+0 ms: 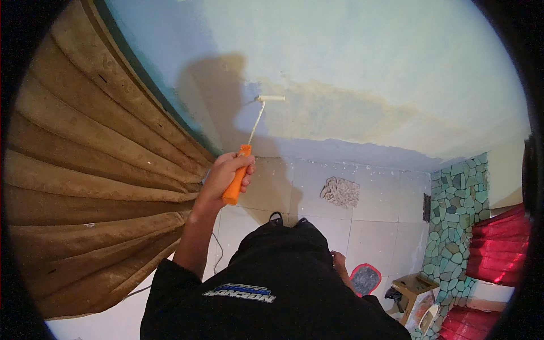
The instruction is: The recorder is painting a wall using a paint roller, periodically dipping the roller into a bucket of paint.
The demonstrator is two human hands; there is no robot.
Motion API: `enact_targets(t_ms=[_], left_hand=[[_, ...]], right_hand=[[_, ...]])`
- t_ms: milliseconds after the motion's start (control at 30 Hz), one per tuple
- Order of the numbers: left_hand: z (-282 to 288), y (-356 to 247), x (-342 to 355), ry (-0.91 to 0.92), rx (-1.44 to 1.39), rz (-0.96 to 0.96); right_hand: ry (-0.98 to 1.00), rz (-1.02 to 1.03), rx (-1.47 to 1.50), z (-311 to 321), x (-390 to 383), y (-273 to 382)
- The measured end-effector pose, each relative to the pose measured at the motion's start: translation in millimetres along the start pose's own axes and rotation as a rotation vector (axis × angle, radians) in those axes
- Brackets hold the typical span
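My left hand [228, 175] is wrapped round the orange handle of a small paint roller [233, 184]. Its thin, paint-spattered frame reaches up to a pale roller sleeve [272, 98], which is at the wall [340, 107]; whether it touches cannot be made out. Around the sleeve, a cream-yellow patch of paint lies over bluish wall, and my shadow falls on its left part. Low beside my black shirt is my right hand [338, 262], mostly hidden by my body, so its fingers cannot be read. Nearest to it is a dark oval thing with a red rim [365, 279].
A brown curtain [96, 153] hangs along the left. On the paint-specked tiled floor [374, 238] lie a crumpled patterned cloth [340, 192] and a cable [218, 249]. At right are a green stone-clad pillar [456, 221], a small wooden stand [416, 286] and red curtains [498, 243].
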State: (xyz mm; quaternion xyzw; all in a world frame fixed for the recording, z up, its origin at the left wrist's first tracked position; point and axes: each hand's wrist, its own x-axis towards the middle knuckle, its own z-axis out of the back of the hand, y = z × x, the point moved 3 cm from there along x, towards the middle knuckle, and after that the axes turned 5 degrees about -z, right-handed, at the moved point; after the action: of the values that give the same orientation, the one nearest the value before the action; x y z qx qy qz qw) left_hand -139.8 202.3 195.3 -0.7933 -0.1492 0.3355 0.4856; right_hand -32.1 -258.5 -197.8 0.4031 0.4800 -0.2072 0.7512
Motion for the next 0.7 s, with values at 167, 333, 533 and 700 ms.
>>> enact_targets(t_ms=[167,333,533,700], left_hand=[[-13.0,-28.6,-50.1,-0.022,0.02,-0.04],[-14.1,-25.1,-49.7,-0.023,-0.025,-0.025],[-3.2,19.2,4.0,0.016,-0.007,0.006],[12.8,66.9,58.9,0.072,-0.017,0.072]], right_hand=[[-0.003,0.041,-0.138,-0.9,3.3,0.9],[0.017,0.02,-0.14,-5.2,-3.5,11.2],[0.002,-0.032,0.038,-3.7,-0.8,18.1],[-0.026,-0.084,0.222,0.2,-9.2,13.9]])
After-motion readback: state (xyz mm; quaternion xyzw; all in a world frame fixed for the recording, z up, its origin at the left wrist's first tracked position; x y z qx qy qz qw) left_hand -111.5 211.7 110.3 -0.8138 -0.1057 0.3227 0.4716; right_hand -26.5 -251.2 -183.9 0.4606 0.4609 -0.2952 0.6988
